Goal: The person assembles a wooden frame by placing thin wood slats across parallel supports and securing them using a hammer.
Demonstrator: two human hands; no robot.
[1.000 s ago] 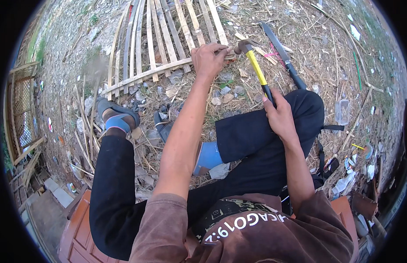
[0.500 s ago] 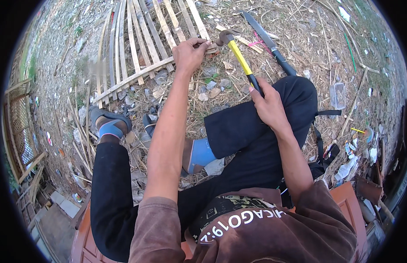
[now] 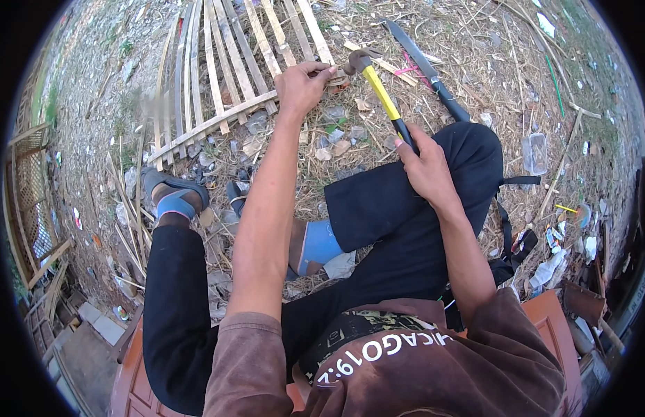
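Note:
My right hand (image 3: 428,169) is closed round the black grip of a claw hammer (image 3: 380,94), resting near my right knee. The hammer's yellow shaft slants away to the upper left, its metal head just right of my left fingertips. Far forward, my left hand (image 3: 302,89) pinches finger and thumb together at the right end of a wooden crosspiece (image 3: 210,125). Whatever sits in that pinch is too small to make out. Several long, thin wooden slats (image 3: 215,66) fan away from the crosspiece, forming a frame on the ground.
Right of the hammer lies a machete (image 3: 428,69) with a black handle, beside a pink string (image 3: 406,69). A clear plastic container (image 3: 536,153) lies farther right. Dry straw, stones and litter cover the ground. A lattice panel (image 3: 34,198) stands at far left.
My left hand has shifted very slightly at the crosspiece's end. The hammer and my right hand stay practically where they were.

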